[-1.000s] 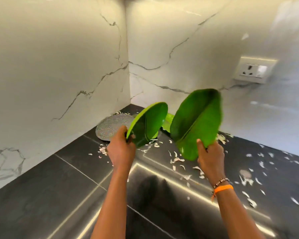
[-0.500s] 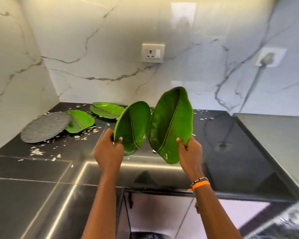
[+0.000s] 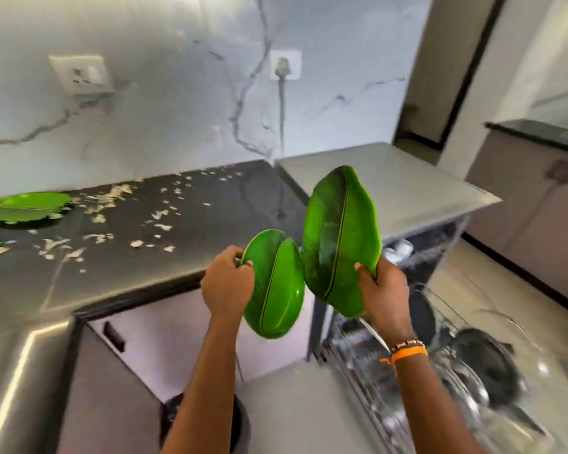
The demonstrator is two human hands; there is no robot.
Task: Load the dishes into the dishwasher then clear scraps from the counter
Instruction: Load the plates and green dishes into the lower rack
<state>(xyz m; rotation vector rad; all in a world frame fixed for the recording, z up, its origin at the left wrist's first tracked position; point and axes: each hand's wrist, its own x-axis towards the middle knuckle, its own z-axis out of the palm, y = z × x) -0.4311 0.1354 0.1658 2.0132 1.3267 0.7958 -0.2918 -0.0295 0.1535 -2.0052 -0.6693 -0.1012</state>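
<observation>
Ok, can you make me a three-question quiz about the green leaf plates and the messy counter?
1. Where are the scraps?
A. On the black counter
B. In the dishwasher rack
C. On the floor

2. How many leaf plates are being carried?
A. One
B. Two
C. Four

3. The dishwasher is:
A. Shut
B. Open, rack pulled out
C. Out of sight

Answers:
1 A: pale scraps dot the counter.
2 B: the left hand grips the smaller leaf plate, the right hand grips the larger leaf plate.
3 B: the dishwasher rack sits out, holding a dark pan.
</observation>
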